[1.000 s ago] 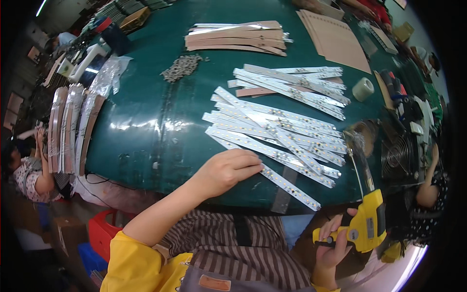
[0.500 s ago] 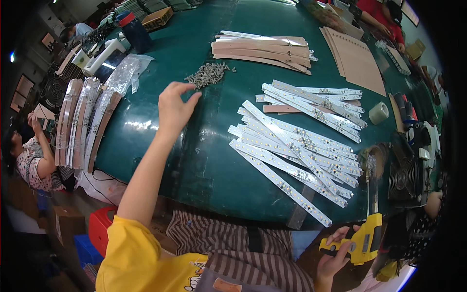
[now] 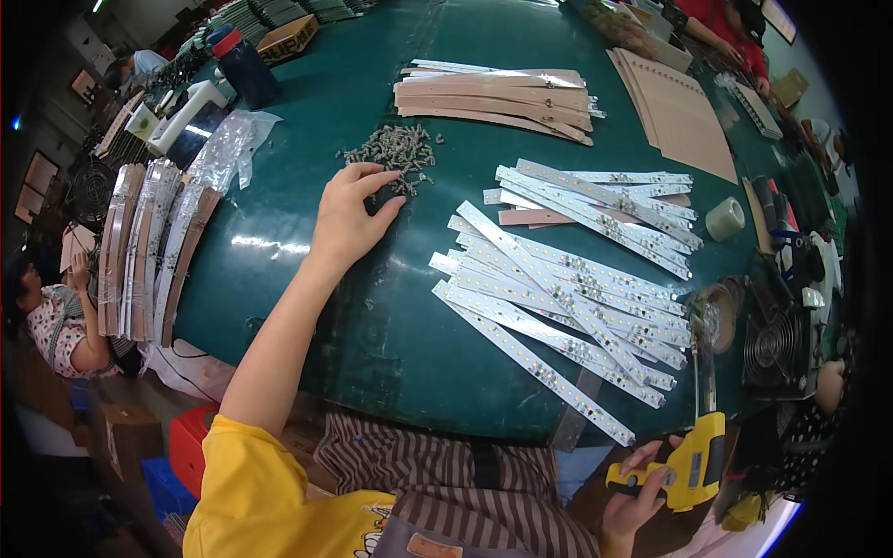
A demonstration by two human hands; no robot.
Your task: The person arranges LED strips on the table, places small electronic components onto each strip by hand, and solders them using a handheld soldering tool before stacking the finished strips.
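1. Since half a second ago, the left hand (image 3: 349, 219) has stretched farther across the surface (image 3: 307, 288) and now touches the near edge of the pile of screws (image 3: 395, 153); its grip is loose, fingers spread, and whether it pinches a screw cannot be told.
2. The right hand (image 3: 637, 493) stays low by the lap, its grip clenched on a yellow power screwdriver (image 3: 684, 460).
3. The screws lie in a small grey heap toward the far middle of the surface, just left of the white light strips (image 3: 558, 298).
4. The strips lie criss-crossed in two loose groups on the right half, one nearer, one farther.
5. The surface is dark green and glossy, with light glare on its near left part.
6. Brown flat boards (image 3: 493, 98) lie stacked beyond the screws.
7. Bundled strips (image 3: 153, 246) hang over the left edge, beside a clear plastic bag (image 3: 228, 149).
8. A roll of tape (image 3: 726, 219) sits on the right.
9. Another person (image 3: 56, 316) sits below the left edge.
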